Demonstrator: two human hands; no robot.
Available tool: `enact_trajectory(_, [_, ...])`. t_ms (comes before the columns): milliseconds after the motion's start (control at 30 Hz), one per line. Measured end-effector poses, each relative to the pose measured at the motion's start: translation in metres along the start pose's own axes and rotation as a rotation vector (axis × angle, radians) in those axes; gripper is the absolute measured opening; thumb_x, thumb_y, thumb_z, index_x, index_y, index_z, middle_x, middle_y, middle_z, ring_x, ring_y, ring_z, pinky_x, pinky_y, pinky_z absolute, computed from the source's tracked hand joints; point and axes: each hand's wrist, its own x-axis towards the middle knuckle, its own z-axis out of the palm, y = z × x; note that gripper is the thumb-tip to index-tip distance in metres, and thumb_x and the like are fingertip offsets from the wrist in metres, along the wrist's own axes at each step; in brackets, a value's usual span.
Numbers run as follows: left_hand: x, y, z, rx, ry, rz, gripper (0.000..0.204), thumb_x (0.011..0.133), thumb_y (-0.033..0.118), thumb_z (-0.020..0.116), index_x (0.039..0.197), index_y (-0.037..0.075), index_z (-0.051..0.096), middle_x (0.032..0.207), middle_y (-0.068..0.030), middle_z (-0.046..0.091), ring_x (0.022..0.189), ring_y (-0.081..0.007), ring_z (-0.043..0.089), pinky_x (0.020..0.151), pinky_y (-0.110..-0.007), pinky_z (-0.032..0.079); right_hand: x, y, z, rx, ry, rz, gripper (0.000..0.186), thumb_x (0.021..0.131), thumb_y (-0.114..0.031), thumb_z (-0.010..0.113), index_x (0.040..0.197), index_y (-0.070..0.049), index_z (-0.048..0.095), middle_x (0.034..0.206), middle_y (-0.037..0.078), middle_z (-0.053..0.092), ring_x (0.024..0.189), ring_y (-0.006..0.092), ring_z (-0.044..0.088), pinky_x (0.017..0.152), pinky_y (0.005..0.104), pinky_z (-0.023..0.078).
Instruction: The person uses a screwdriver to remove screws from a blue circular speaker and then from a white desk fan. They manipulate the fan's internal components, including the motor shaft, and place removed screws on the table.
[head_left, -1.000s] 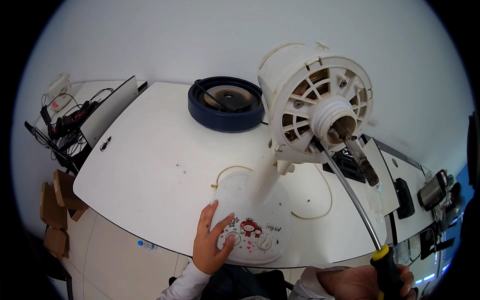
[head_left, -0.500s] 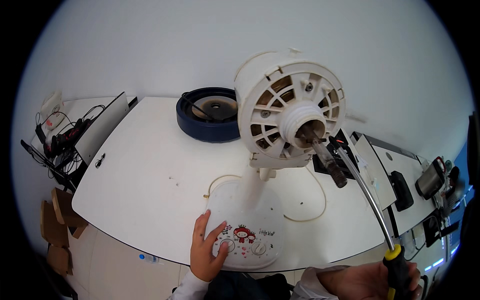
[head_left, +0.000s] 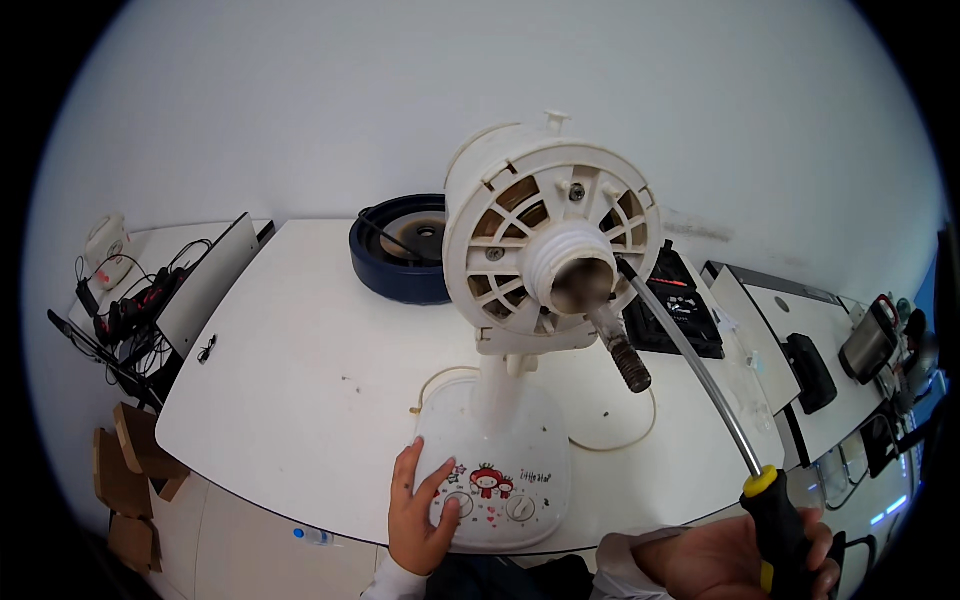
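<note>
Two hands at work on one small white desk fan (head_left: 520,400), stripped of its guard and blades; motor housing (head_left: 550,240) faces the person, bare threaded shaft (head_left: 620,350) jutting out toward them.

Left hand (head_left: 420,505) lies flat and spread on the fan's base (head_left: 495,470), fingers by the two control dials, not gripping; my guess is that it pins the base so the fan does not turn or slide under the tool.

Right hand (head_left: 730,560) is clenched round the black-and-yellow handle of a long screwdriver (head_left: 700,385); the steel shank runs up and leftward to the face of the housing, tip just beside the central collar (head_left: 572,270); whether it sits in a screw head I cannot tell; the long shank seems to suit the reach past the shaft.

Fan stands near the front edge of a white table (head_left: 300,370) with rounded corners; a thin pale cord (head_left: 640,430) loops on the top around the base; a round dark-blue part (head_left: 400,245), likely off the fan, rests behind at the wall side.

Left of the table, a lower surface with tangled cables and a small white device (head_left: 105,245); cardboard pieces (head_left: 125,470) on the floor below; right, a black tray (head_left: 680,305) and dark gadgets on an adjoining bench (head_left: 810,370); plain white wall (head_left: 300,120) behind.
</note>
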Motion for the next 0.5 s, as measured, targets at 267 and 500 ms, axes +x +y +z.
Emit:
enact_trajectory(267, [-0.003, -0.001, -0.001, 0.029, 0.009, -0.007, 0.037, 0.082, 0.017, 0.059, 0.118, 0.006, 0.061, 0.142, -0.0239, 0.033, 0.130, -0.0440, 0.032, 0.106, -0.049, 0.028, 0.022, -0.013, -0.008, -0.090, -0.189, 0.086, 0.038, 0.095, -0.013, 0.048, 0.132, -0.022, 0.041, 0.125, 0.004, 0.041, 0.121, 0.0290, 0.039, 0.102, 0.0593, 0.033])
enact_trajectory(500, [-0.003, -0.002, -0.004, 0.089, 0.015, 0.030, 0.039, 0.078, 0.016, 0.064, 0.117, 0.008, 0.062, 0.141, -0.0227, 0.036, 0.126, -0.0446, 0.037, 0.102, -0.048, 0.034, 0.034, -0.022, 0.001, -0.400, -0.355, 0.175, 0.046, 0.095, -0.013, 0.045, 0.137, -0.021, 0.029, 0.125, 0.026, 0.041, 0.108, 0.0391, 0.051, 0.099, 0.0626, 0.038])
